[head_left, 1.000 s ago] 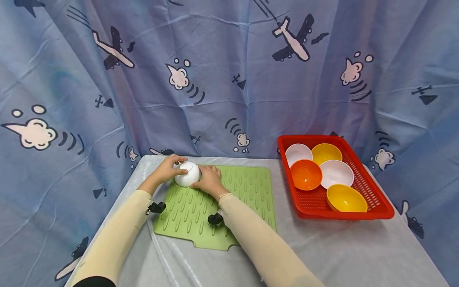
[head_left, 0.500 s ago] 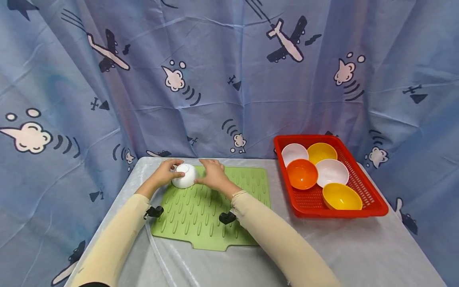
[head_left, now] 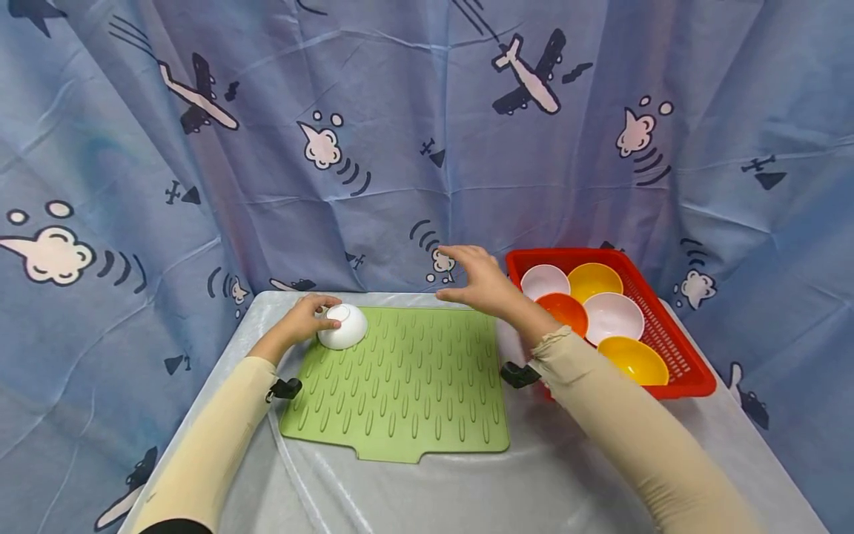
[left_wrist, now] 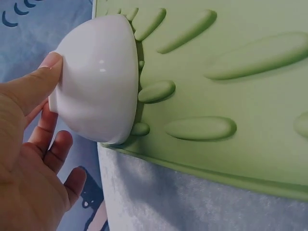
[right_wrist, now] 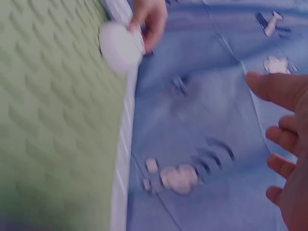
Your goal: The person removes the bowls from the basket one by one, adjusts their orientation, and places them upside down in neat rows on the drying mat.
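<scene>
A white bowl (head_left: 343, 328) lies upside down on the far left corner of a green ridged mat (head_left: 414, 378). My left hand (head_left: 300, 319) pinches it at the foot ring; in the left wrist view the thumb presses that ring and the other fingertips are partly behind it. The bowl's rim (left_wrist: 134, 82) meets the mat's ridges. My right hand (head_left: 490, 285) is raised in the air above the mat's far right side, thumb and fingers spread, holding nothing. Its forearm passes in front of a red basket (head_left: 670, 337).
Inside the basket, to the right of the mat, are several bowls: white bowls (head_left: 614, 319), yellow bowls (head_left: 634, 360) and an orange bowl (head_left: 567, 308), partly hidden by my right wrist. A silvery cloth (head_left: 467, 493) covers the table. Behind it hangs a blue airplane-print curtain (head_left: 373, 111).
My right hand has let go of the white bowl, lifted and moved right towards the red basket. My left hand has stayed at the bowl, which sits in about the same place.
</scene>
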Demonstrator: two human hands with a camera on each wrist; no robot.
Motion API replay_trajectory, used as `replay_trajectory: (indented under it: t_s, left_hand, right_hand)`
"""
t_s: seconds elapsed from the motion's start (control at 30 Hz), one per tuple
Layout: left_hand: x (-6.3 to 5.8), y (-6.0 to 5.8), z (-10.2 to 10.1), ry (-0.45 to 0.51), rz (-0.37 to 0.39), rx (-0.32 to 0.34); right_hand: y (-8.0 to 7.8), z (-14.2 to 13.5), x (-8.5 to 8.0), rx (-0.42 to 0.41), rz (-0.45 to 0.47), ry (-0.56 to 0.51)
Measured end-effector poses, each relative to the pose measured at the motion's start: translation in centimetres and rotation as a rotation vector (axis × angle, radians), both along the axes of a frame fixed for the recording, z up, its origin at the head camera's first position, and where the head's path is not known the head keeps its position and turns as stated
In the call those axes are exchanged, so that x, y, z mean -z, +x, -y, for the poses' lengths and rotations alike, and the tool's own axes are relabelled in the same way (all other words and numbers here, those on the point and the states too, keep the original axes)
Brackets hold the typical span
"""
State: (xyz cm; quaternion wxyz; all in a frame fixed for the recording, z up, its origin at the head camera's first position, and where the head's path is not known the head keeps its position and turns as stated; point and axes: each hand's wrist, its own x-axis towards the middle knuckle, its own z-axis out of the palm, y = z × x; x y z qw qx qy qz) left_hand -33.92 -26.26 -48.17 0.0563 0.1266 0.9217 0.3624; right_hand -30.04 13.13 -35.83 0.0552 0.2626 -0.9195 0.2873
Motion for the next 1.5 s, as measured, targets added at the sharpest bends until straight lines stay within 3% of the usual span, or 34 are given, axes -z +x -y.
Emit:
replay_trajectory:
  t_s: [0.13, 0.3, 0.47, 0.63, 0.83, 1.0, 1.27, 1.5]
  left_hand:
    - [0.1, 0.0, 0.0, 0.004, 0.012, 0.006]
    - [0.3, 0.2, 0.1, 0.027, 0.039, -0.014]
    - [0.5, 0.3, 0.1, 0.046, 0.045, -0.029]
    - [0.8, 0.2, 0.0, 0.069, 0.037, -0.044]
    - [1.0, 0.2, -0.1, 0.088, 0.032, -0.056]
    - [1.3, 0.2, 0.1, 0.086, 0.033, -0.071]
    - [1.2, 0.0, 0.3, 0.083, 0.02, -0.072]
    - [1.7, 0.4, 0.3, 0.075, 0.015, -0.067]
  right_hand:
    - [0.0, -5.2, -0.8, -0.01, -0.039, 0.047]
    - [-0.3, -11.3, -0.3, -0.001, -0.02, 0.069]
    - [-0.7, -16.3, 1.1, 0.058, 0.067, 0.078]
    - [-1.1, -19.6, 3.2, 0.073, 0.184, 0.16]
    - [-1.1, -21.6, 5.8, 0.078, 0.269, 0.227]
    - [-1.1, -22.0, 6.3, 0.079, 0.289, 0.287]
    - [-2.1, -22.2, 6.8, -0.007, 0.221, 0.417]
    - [-2.5, -22.4, 8.2, 0.021, 0.2, 0.463]
